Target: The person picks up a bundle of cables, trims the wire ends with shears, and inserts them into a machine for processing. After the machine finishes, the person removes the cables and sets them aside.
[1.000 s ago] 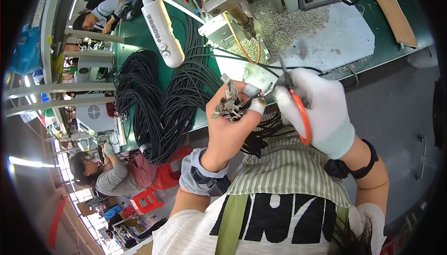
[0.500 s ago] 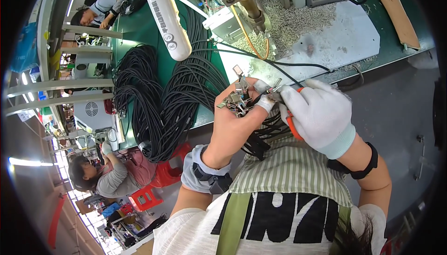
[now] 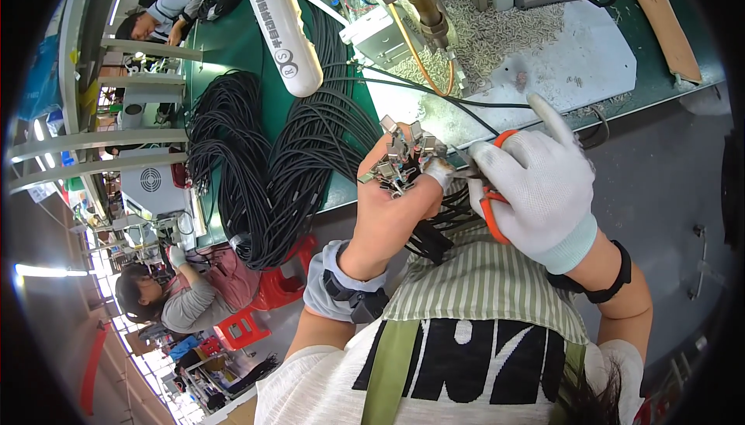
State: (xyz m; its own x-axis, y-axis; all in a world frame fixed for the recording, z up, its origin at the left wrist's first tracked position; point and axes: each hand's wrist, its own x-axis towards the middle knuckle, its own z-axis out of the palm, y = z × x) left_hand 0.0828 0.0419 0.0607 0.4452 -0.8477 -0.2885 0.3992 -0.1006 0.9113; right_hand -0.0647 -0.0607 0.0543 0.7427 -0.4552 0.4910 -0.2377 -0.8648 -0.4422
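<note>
A long green workbench [image 3: 233, 45] runs along the far side, above a grey floor [image 3: 667, 192]. At the near left stand red plastic stools [image 3: 268, 301]. A bright strip light [image 3: 46, 271] glows at the left edge.
</note>
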